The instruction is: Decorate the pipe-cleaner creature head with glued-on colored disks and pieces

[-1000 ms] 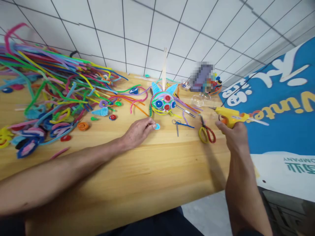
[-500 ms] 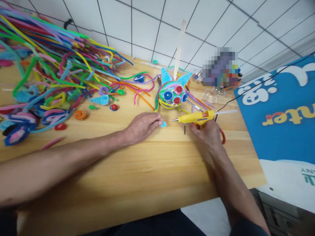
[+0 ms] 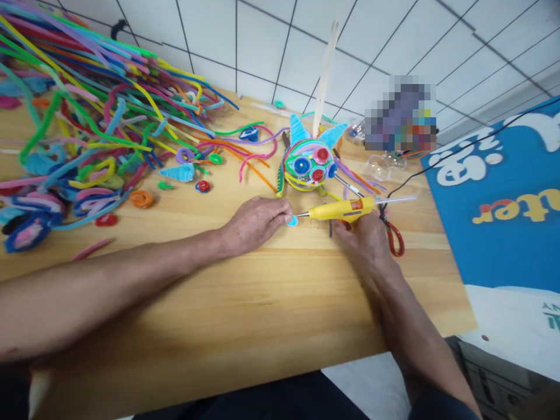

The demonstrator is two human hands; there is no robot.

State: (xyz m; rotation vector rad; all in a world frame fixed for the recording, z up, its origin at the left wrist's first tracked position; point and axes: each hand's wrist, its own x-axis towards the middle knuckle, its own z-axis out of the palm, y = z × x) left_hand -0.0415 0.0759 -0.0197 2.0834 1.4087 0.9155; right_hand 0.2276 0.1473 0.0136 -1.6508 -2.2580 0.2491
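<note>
My left hand (image 3: 258, 224) pinches a small light-blue disc (image 3: 292, 220) between thumb and fingers, just above the table. Wrapped around the handle of a yellow hot glue gun (image 3: 341, 209) is my right hand (image 3: 370, 239). The gun's metal nozzle points left, its tip at or right beside the disc; I cannot tell whether they touch. A clear glue stick (image 3: 396, 199) juts from the gun's back end. Just beyond my hands sits a round pipe-cleaner figure (image 3: 310, 165) with light-blue pointed ears and red and blue coiled discs on its front.
Many loose pipe cleaners (image 3: 109, 81) pile up at the left, with coiled pieces such as an orange one (image 3: 141, 199) nearby. Red-handled scissors (image 3: 396, 240) lie by my right wrist. Clear plastic balls (image 3: 378, 166) rest behind. A black cord (image 3: 411, 178) runs right across a blue printed sheet (image 3: 499, 233).
My right hand has moved the glue gun left, bringing its nozzle up to the blue disc. The left hand keeps its pinch on the disc. The view has shifted slightly.
</note>
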